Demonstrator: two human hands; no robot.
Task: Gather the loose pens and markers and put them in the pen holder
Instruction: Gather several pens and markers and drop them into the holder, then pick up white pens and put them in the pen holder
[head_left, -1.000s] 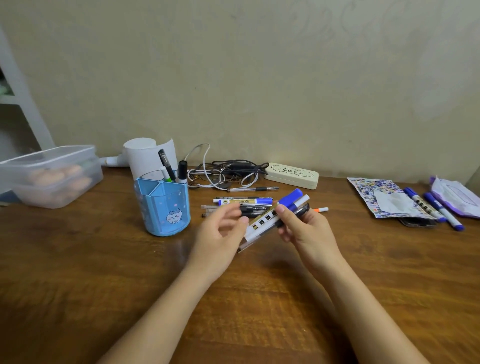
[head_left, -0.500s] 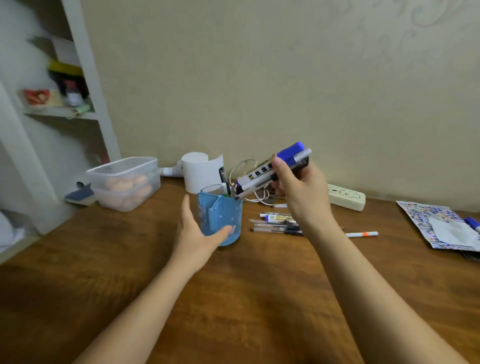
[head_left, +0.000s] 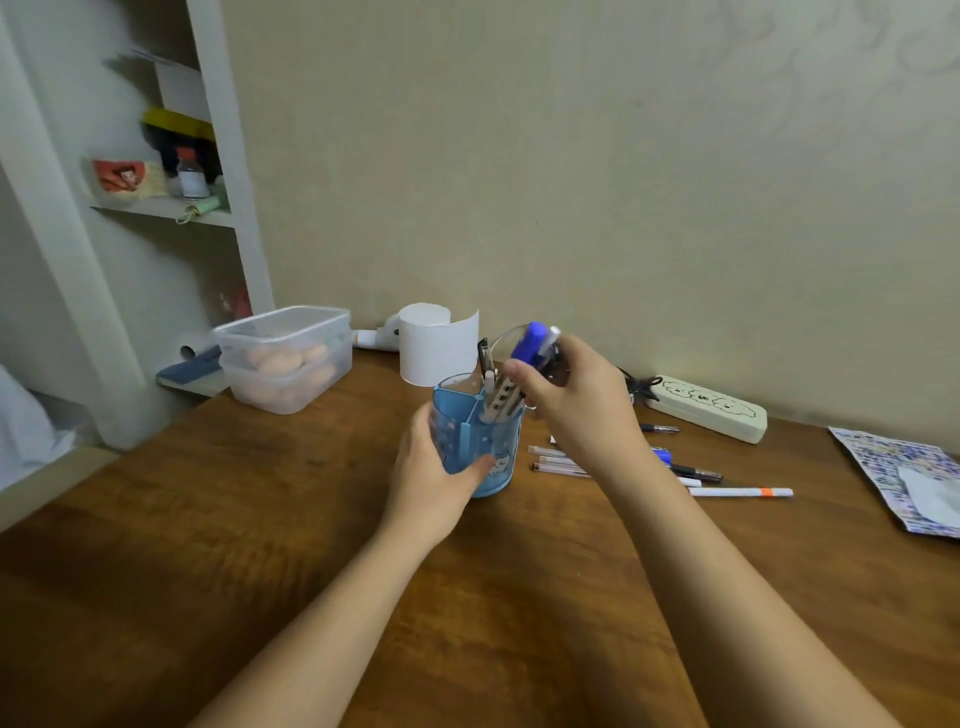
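Blue pen holder (head_left: 475, 441) is steadied by the clasping left hand (head_left: 434, 475) so a bundle of pens (head_left: 511, 387), clamped in the right hand (head_left: 576, 402), can be tipped in.

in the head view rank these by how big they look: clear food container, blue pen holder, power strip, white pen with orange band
1. Clear food container
2. Blue pen holder, partly hidden by the left hand; power strip looks about alike, so unranked
3. White pen with orange band
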